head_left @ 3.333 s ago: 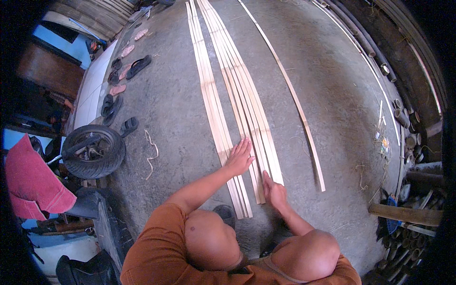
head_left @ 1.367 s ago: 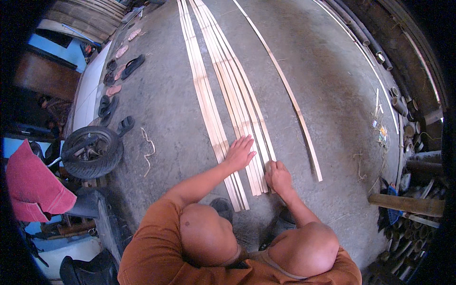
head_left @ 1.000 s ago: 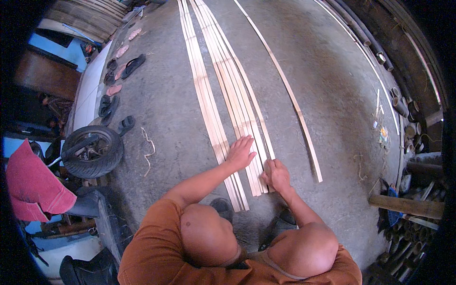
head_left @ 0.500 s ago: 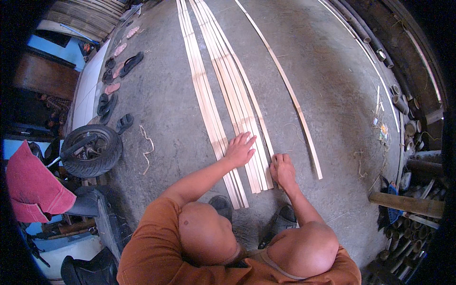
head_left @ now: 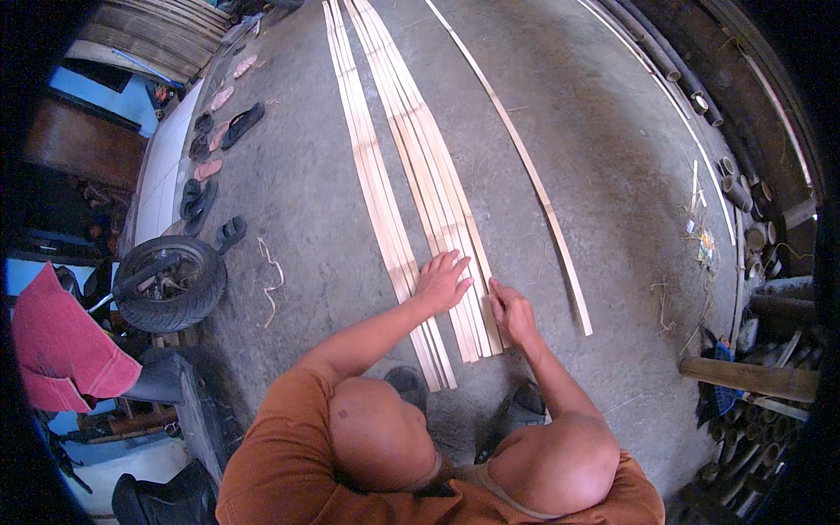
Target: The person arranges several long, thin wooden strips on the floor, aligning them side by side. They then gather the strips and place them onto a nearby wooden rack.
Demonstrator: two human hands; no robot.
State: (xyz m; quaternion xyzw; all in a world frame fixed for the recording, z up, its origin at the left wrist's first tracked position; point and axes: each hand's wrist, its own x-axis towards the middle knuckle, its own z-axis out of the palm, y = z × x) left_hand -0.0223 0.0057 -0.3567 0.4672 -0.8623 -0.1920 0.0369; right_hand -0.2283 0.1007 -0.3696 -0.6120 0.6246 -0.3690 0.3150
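Head view: your left hand (head_left: 443, 284) flat, fingers spread, on wider row of long, flat, pale wooden strips (head_left: 429, 175) on grey concrete floor (head_left: 306, 175); nothing gripped. Your right hand (head_left: 512, 311) half-curled at row's right edge; cannot tell whether it pinches outermost strip (head_left: 479, 262). Narrower row of pale strips (head_left: 372, 175) just left. Risks, judged: weak palm pressure could let strips fan apart; hard sideways push could overlap edges; sliding bare fingers could catch splinters.

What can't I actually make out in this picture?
All in the head view:
Lone strip: far end, cut off by the top edge.
Middle strips: partly covered by the left hand.
Right hand: hides its own grip, if any.
Right foot: partly behind the right knee.
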